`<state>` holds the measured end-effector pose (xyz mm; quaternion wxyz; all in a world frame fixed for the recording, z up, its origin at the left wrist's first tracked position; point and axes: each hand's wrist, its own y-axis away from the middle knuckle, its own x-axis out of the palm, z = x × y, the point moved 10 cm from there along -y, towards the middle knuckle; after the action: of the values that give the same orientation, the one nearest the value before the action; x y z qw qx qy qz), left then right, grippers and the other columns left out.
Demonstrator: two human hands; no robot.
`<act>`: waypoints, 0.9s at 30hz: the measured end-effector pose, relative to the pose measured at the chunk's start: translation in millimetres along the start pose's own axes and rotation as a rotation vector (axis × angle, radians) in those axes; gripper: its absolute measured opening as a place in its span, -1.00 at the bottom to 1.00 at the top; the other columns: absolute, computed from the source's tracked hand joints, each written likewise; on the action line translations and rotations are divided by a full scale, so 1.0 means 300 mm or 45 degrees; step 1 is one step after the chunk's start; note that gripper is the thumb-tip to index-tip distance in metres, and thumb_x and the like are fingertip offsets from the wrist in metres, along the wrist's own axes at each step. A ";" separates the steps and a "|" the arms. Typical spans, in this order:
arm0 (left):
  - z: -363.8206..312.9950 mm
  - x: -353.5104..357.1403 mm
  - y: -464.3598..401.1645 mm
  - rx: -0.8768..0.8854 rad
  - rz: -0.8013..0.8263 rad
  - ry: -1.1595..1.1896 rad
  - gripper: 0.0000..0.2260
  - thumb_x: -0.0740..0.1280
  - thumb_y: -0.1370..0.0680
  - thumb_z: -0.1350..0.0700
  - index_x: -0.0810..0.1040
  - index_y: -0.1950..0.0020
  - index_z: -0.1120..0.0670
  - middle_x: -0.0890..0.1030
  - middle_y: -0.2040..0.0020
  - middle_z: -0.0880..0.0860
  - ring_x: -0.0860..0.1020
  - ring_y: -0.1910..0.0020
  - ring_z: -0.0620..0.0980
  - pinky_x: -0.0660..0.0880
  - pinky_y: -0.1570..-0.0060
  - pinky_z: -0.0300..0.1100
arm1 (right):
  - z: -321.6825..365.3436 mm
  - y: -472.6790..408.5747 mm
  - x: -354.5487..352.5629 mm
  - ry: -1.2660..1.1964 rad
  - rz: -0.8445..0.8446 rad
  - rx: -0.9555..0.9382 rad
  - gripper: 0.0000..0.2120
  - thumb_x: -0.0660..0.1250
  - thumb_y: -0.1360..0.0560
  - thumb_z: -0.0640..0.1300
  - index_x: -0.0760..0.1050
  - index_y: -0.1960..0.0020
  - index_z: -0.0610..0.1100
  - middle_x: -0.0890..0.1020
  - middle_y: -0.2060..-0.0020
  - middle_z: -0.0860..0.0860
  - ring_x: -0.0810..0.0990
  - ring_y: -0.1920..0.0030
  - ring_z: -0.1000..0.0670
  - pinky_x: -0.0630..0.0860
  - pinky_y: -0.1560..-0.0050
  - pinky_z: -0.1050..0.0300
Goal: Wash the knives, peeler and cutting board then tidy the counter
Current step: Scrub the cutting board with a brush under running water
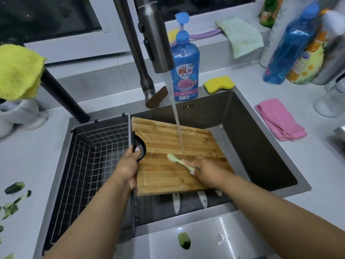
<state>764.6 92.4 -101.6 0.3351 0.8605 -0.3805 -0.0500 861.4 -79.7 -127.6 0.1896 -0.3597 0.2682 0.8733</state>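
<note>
You're mid-wash: left hand (130, 165) grips the cutting board (177, 156), right hand (202, 168) grips a green brush (177, 161). Knife handles (176, 202) wait underneath (cucumber scraps (15, 187) remain on the bench's left edge).

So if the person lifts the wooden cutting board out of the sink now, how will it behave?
The cutting board is probably stiff and fairly heavy: it looks thick and solid. It is likely slippery, since the water stream runs over it. The left hand grips only its handle end, so it may tilt.
</note>
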 end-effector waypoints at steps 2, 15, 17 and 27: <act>0.002 -0.005 -0.006 -0.012 -0.010 -0.008 -0.76 0.09 -0.67 0.08 0.36 -0.33 -0.08 0.63 0.04 0.15 0.61 0.11 0.17 0.56 0.20 0.09 | 0.126 0.015 0.051 -0.111 0.063 -0.150 -0.56 0.22 -0.59 -0.09 0.31 -0.41 0.24 0.43 -0.13 0.07 0.47 -0.09 0.00 0.46 -0.17 0.10; 0.007 -0.015 -0.004 0.057 -0.042 -0.077 -0.70 0.15 -0.66 0.06 0.37 -0.39 -0.07 0.66 -0.05 0.14 0.63 0.01 0.19 0.58 0.11 0.17 | 0.028 -0.090 0.010 -0.263 -0.098 0.299 -0.58 0.15 -0.62 -0.10 0.28 -0.46 0.08 0.43 -0.28 -0.07 0.50 -0.18 -0.10 0.44 -0.12 0.17; 0.011 -0.015 -0.002 0.062 -0.039 -0.093 -0.70 0.16 -0.65 0.05 0.37 -0.40 -0.08 0.65 -0.09 0.15 0.63 -0.02 0.21 0.58 0.08 0.22 | -0.059 -0.125 -0.027 -0.127 -0.087 0.477 -0.57 0.07 -0.63 -0.08 0.21 -0.49 0.07 0.46 -0.25 -0.13 0.51 -0.15 -0.12 0.48 -0.12 0.08; 0.010 -0.023 -0.002 0.194 -0.072 -0.283 -0.75 0.16 -0.65 0.02 0.44 -0.32 -0.17 0.63 -0.13 0.08 0.62 -0.08 0.14 0.55 -0.05 0.22 | -0.095 -0.129 -0.013 -0.306 -0.188 0.531 -0.65 0.20 -0.57 -0.10 0.36 -0.35 -0.02 0.55 -0.12 -0.07 0.56 -0.06 -0.09 0.54 -0.10 0.00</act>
<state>759.2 95.7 -105.6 0.2231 0.8829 -0.3935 -0.1255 899.2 -67.2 -154.9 0.3535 -0.2249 0.3911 0.8195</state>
